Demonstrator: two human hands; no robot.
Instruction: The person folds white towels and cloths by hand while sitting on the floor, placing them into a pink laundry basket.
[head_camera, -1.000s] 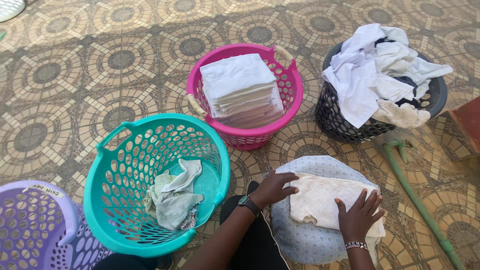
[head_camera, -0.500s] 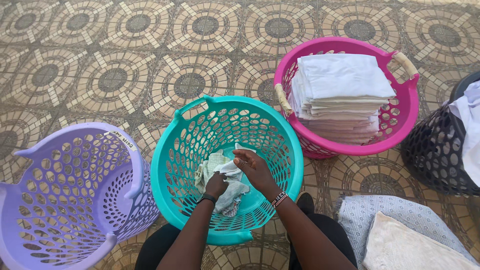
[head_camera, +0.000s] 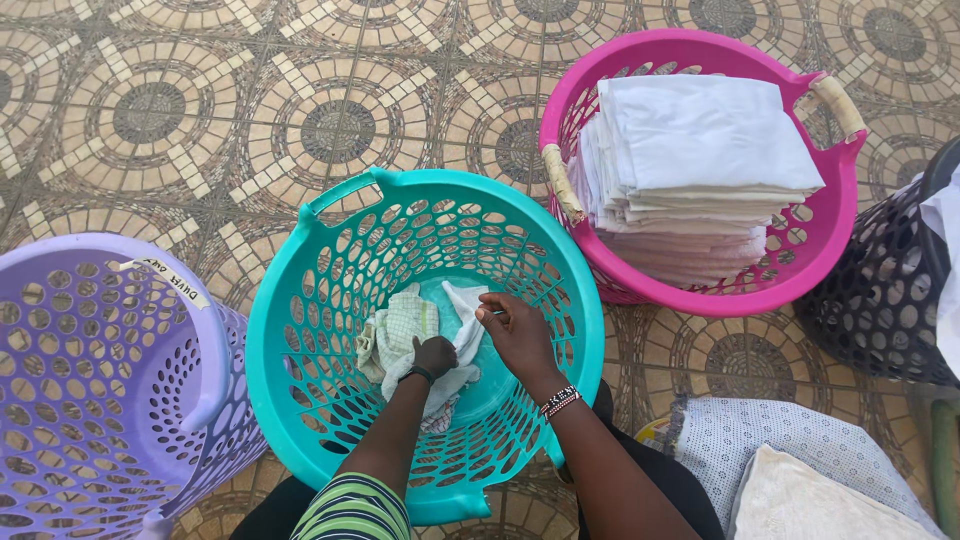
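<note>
Both my hands reach down into a teal plastic laundry basket. At its bottom lies a small heap of pale cloths, one with a fine green check. My left hand, with a dark watch on the wrist, is closed on the cloth heap near its middle. My right hand, wearing a beaded bracelet, pinches the corner of a white cloth at the right side of the heap.
A purple basket stands at the left. A pink basket at the upper right holds a tall stack of folded white cloths. A black basket sits at the right edge. A cream cloth lies on a patterned mat at bottom right. The floor is patterned tile.
My hands left the cream cloth on the mat and went into the teal basket. They now grip the cloths at its bottom; the view has shifted left and closer.
</note>
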